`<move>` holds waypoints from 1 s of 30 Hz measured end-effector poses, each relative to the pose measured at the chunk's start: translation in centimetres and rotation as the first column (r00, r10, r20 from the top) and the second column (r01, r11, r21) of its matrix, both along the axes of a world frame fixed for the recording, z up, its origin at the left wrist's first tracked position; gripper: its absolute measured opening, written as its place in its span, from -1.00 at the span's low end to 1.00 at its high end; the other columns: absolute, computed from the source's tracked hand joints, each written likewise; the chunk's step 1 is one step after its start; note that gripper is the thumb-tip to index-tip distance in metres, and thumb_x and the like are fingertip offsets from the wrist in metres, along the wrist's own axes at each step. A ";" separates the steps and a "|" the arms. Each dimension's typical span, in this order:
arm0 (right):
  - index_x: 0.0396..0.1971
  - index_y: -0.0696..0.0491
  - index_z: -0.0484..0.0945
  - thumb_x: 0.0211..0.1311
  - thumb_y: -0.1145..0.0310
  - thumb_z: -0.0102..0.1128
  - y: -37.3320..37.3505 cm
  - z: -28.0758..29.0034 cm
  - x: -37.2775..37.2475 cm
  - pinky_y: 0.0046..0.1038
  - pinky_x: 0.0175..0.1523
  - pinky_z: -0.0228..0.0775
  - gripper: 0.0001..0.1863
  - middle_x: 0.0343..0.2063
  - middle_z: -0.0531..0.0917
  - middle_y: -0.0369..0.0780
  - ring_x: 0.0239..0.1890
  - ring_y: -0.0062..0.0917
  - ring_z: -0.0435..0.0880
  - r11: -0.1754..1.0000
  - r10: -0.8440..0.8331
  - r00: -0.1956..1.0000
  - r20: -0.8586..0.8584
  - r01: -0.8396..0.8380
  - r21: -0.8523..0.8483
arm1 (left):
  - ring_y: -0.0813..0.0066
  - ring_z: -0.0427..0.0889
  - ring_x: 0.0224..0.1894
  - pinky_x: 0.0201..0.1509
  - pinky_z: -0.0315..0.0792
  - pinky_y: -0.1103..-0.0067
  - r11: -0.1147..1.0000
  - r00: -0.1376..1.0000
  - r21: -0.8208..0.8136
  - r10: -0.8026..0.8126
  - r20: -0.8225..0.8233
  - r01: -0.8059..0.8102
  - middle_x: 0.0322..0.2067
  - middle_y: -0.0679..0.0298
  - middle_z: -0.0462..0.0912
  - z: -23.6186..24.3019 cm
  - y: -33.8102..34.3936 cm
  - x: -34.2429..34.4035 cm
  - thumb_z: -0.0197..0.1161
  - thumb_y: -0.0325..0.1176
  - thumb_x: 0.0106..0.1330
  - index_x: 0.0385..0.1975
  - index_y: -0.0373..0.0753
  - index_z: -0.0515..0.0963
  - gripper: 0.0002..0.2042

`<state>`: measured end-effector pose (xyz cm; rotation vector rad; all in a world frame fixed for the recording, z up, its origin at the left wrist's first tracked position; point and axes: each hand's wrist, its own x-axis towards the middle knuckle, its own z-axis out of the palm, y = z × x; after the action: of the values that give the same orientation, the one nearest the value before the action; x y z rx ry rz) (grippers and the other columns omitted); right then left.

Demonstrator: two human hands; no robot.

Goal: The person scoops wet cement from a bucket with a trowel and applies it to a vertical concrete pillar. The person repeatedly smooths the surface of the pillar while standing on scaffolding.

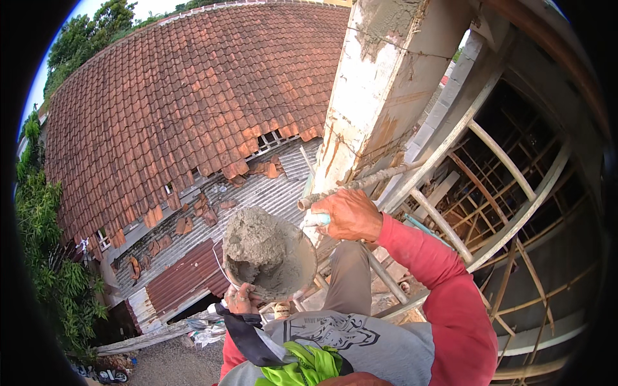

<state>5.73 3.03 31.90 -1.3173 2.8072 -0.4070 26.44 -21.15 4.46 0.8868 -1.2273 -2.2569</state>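
Note:
A bucket [304, 252] of wet grey mortar [256, 239] hangs in front of my body, with a thick mound heaped in it. My left hand [242, 300] is closed on the bucket's near-left rim, and its thin wire handle loops at the left side. To the right of the bucket, my right hand [351, 215] grips the pale teal handle of a trowel [315, 220]. The trowel's shank points toward the mortar, while its blade cannot be made out. A bamboo pole [360, 183] runs just beyond my right knuckles.
A tall concrete column [367, 96] with rough mortar at its top stands ahead. Bamboo scaffolding [444, 222] crosses on the right above a dark drop. Below lie a corrugated metal roof [193, 270] with broken tiles and a red tiled roof [193, 90].

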 end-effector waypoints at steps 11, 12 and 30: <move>-0.20 0.19 0.61 0.12 0.47 0.55 1.2 19.9 -11.5 -0.69 -0.55 0.26 -0.69 -0.57 0.55 -0.37 -0.66 -0.77 0.43 0.714 0.392 0.746 0.539 0.123 -0.689 | 0.37 0.63 -0.66 -0.56 0.68 0.41 0.996 0.999 -0.079 -0.041 0.033 0.043 -0.53 0.18 0.63 -0.4 -1.6 0.2 0.34 -0.31 0.21 -0.31 -0.34 0.55 -0.78; -0.20 0.13 0.56 0.19 0.47 0.52 3.8 21.9 -14.2 -0.69 -0.57 0.29 -0.72 -0.55 0.55 -0.40 -0.65 -0.80 0.43 0.671 0.349 0.749 0.563 0.219 -0.708 | 0.36 0.63 -0.64 -0.53 0.71 0.38 0.991 0.996 -0.098 -0.088 0.032 0.091 -0.48 0.17 0.62 -0.8 -1.9 -0.2 0.33 -0.31 0.22 -0.27 -0.34 0.54 -0.77; -0.26 0.07 0.65 0.28 0.19 0.29 1.5 -9.8 5.7 -0.08 -0.22 0.46 -0.76 -0.37 0.68 -0.08 -0.30 -0.13 0.72 0.976 -0.121 0.975 -0.189 0.151 0.156 | 0.63 0.55 -0.58 -0.51 0.45 0.61 0.858 0.971 -0.457 -0.226 0.075 0.235 -0.57 0.37 0.59 2.4 -2.9 -1.5 0.33 -0.37 0.24 -0.42 -0.34 0.60 -0.85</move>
<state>11.46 4.53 22.10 -1.1866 3.0085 -0.0498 24.99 -24.08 6.88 0.6000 -1.8646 -1.9794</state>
